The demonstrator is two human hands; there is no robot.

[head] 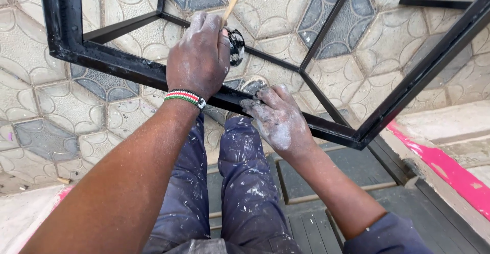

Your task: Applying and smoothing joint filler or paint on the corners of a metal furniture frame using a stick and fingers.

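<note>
Up top, left hand (pixel 200 55) grips brush (pixel 234 1); right hand (pixel 278 119) clasps frame edge (pixel 127 68).

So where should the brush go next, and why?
Probably a short stroke along the thin inner bar right at the brush tip. The left hand holds a wooden-handled brush, its black-loaded bristles on that bar of the black metal frame. The right hand grips the frame's lower bar, steadying it, so the paint could be spread from there.
</note>
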